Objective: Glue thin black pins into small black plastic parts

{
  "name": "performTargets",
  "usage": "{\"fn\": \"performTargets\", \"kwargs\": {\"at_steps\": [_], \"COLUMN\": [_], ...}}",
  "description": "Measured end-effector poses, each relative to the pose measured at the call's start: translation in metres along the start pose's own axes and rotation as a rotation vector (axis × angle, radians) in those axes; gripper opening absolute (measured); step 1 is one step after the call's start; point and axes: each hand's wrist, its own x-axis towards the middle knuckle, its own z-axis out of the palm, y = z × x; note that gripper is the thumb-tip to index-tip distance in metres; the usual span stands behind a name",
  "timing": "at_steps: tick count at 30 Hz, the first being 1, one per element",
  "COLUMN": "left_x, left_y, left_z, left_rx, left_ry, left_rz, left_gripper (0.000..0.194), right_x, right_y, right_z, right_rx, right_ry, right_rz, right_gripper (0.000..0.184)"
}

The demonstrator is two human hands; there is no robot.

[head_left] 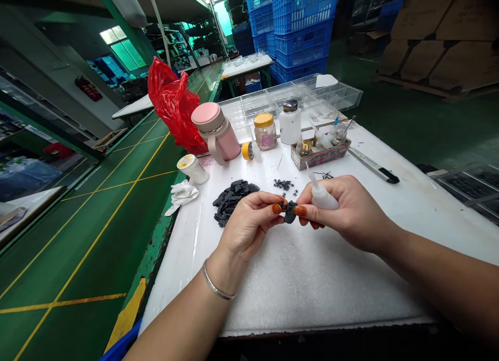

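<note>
From afar I saw the left hand [244,223] and right hand [356,210] pinching a black piece [289,214] between them, its wider end nearward (a bottle [324,197] sat in the right grip).

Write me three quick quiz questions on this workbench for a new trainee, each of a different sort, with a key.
1. True or false: the right hand holds a squeeze bottle while its fingertips grip a small black part.
2. Which is nearest the red bag? A) yellow-lidded jar; B) pink flask; C) dark-lidded white bottle.
3. Fill in: the crumpled white fabric lies to the ____ of the black pile.

Key: 1 true; 2 B; 3 left.
</note>
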Motion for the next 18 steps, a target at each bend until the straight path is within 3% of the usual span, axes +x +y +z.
{"fn": "performTargets", "kwargs": {"at_steps": [18], "left_x": [0.0000], "left_y": [-0.0008], "left_z": [-0.0012], "left_rx": [0.109], "left_ry": [0.023], "left_rz": [0.089], "left_gripper": [0.017], "right_x": [-0.0003], "right_y": [0.0031], "right_z": [-0.0008], "right_rx": [0.032], "right_ry": [0.001], "right_rz": [0.064], "right_gripper": [0.027]}}
